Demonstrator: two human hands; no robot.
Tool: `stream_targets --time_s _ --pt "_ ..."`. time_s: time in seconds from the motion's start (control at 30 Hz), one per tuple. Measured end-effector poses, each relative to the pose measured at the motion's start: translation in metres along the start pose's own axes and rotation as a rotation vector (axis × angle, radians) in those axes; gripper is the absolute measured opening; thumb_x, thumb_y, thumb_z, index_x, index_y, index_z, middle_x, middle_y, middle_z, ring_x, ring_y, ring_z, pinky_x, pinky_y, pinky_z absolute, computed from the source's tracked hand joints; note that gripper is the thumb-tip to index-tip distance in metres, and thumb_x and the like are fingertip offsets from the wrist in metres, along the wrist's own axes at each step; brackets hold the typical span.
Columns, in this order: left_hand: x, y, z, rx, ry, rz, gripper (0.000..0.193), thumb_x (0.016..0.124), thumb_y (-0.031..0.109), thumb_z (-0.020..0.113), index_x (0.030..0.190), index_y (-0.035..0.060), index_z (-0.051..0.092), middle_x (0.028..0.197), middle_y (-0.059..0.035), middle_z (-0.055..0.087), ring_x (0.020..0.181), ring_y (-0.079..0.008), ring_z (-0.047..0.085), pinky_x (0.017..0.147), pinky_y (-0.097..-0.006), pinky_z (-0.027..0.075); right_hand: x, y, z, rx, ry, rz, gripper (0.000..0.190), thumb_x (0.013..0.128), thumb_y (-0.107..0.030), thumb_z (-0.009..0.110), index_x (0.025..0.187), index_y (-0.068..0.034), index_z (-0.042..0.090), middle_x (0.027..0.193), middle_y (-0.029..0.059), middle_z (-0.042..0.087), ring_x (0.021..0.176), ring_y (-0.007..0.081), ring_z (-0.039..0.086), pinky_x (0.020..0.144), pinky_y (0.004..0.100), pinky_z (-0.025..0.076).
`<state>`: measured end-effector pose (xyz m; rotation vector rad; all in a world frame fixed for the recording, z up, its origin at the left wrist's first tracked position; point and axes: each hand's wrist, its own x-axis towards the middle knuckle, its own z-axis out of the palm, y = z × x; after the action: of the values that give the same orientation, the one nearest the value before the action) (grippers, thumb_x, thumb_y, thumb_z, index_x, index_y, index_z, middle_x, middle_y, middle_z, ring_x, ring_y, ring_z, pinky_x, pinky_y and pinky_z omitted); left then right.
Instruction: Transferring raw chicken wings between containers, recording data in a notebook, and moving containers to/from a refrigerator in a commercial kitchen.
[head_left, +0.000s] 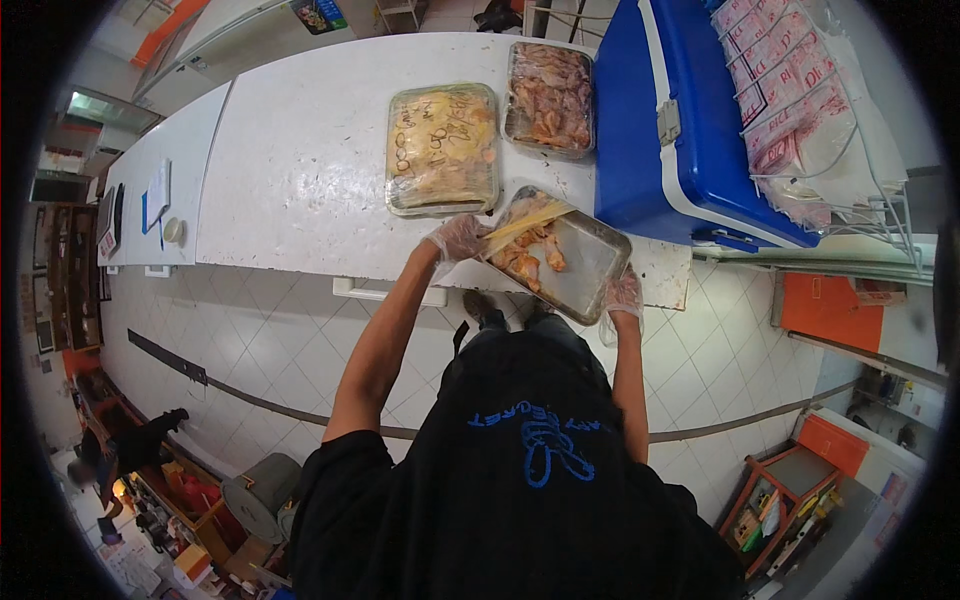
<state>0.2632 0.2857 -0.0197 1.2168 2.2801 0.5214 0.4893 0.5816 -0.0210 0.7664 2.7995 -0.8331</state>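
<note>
A metal tray juts past the front edge of the white worktop, tilted in my hands. Pieces of raw, marinated-looking chicken lie in its left part, and a yellowish strip of plastic film crosses above them. My left hand, in a clear plastic glove, pinches the film's end at the tray's left corner. Also gloved, my right hand grips the tray's right rim. Behind it are a film-wrapped tray of yellowish food bearing handwriting and a wrapped tray of dark meat pieces.
A blue cooler box stands right of the trays, with a wire rack of printed packets over it. Papers and a small cup rest on the worktop at left. Another person is at the far lower left.
</note>
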Motion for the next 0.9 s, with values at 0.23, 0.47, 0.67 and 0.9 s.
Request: stream_targets --time_s 0.23,0.47,0.67,0.9 --pt "-0.036 -0.056 -0.028 -0.956 0.154 -0.023 0.025 0.084 0.01 0.052 0.105 0.002 0.063 0.079 -0.0036 0.063 0.074 -0.0137 0.058 0.066 -0.0287 0.049 -0.009 0.051 -0.001 0.492 -0.097 -0.035 0.05 0.087 -0.024 0.058 0.131 -0.001 0.047 0.119 0.0123 0.058 0.106 0.0252 0.054 0.096 0.0363 0.04" --pt "-0.025 -0.048 -0.047 -1.558 0.706 -0.201 0.017 0.091 0.011 0.047 0.104 0.006 0.058 0.084 -0.0015 0.057 0.077 -0.0121 0.054 0.067 -0.0263 0.047 -0.01 0.084 0.022 0.082 0.109 -0.019 0.046 0.087 -0.022 0.058 0.127 -0.002 0.05 0.114 0.0106 0.059 0.097 0.0224 0.057 0.087 0.0329 0.044" --pt "-0.074 -0.03 -0.111 -1.296 0.874 -0.589 0.017 0.091 0.022 0.055 0.101 0.0083 0.057 0.08 0.006 0.054 0.054 -0.0022 0.041 0.047 -0.019 0.036 -0.024 0.066 0.021 0.912 0.088 0.371 0.042 0.09 -0.019 0.056 0.126 -0.001 0.049 0.11 0.011 0.059 0.096 0.0196 0.055 0.084 0.0302 0.045" --pt "-0.11 -0.026 -0.077 -0.915 0.782 -0.486 0.02 0.09 0.026 0.059 0.102 0.0097 0.061 0.083 0.0019 0.057 0.058 -0.0051 0.045 0.051 -0.0187 0.038 -0.019 -0.03 0.046 0.898 -0.02 0.449 0.06 0.088 -0.039 0.06 0.129 0.004 0.045 0.114 0.0136 0.058 0.1 0.0187 0.055 0.086 0.0307 0.045"
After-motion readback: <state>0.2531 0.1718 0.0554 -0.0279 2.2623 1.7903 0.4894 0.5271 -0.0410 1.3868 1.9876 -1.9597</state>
